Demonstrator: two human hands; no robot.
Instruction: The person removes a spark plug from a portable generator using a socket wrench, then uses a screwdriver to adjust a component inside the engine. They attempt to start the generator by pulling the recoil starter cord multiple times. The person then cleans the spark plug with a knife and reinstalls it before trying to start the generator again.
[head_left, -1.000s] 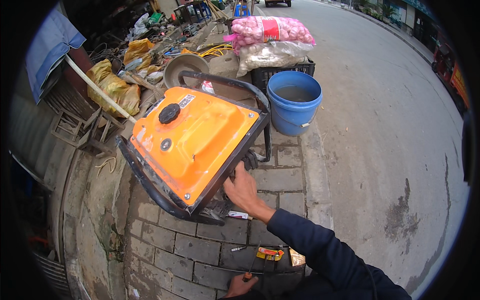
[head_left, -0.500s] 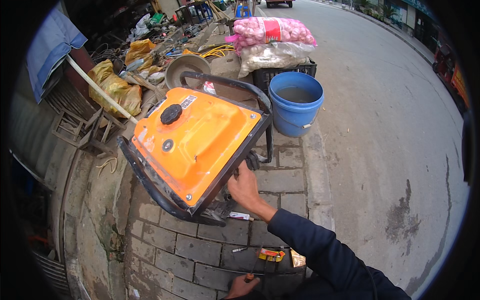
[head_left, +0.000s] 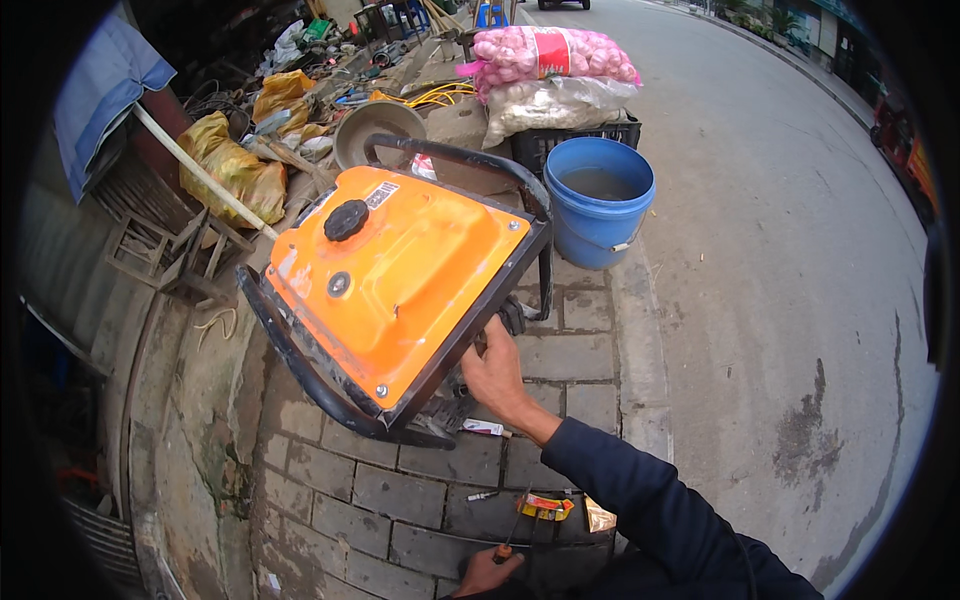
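Head view: orange-tanked machine [head_left: 415, 270] in a black tubular frame, on grey paving [head_left: 400, 497] beside a road [head_left: 760, 250], with a round black cap [head_left: 346, 220] on top. At the machine's right side, right hand [head_left: 497, 375] reaching in under the tank's edge, fingers bent, tips hidden; cannot tell how far open or whether gripping anything. On the machine's near side, closest to the wearer, left hand [head_left: 488, 572] with fingers closed round the orange handle of a screwdriver [head_left: 503, 552], shaft pointing away. Also on the machine's near side, lying on the paving: white tube [head_left: 484, 427] near the frame, then a small pale piece [head_left: 481, 496], a red-and-yellow packet [head_left: 545, 508] and a gold-coloured packet [head_left: 600, 516]. Right of the machine's far end, blue bucket [head_left: 600, 235] holding murky liquid. Beyond the machine, black crate [head_left: 527, 150] under a whitish sack [head_left: 545, 108], topped by a pink mesh sack [head_left: 600, 58]. Beyond the machine's far left, yellow bags [head_left: 230, 170]; to its left, wooden stool [head_left: 160, 250].
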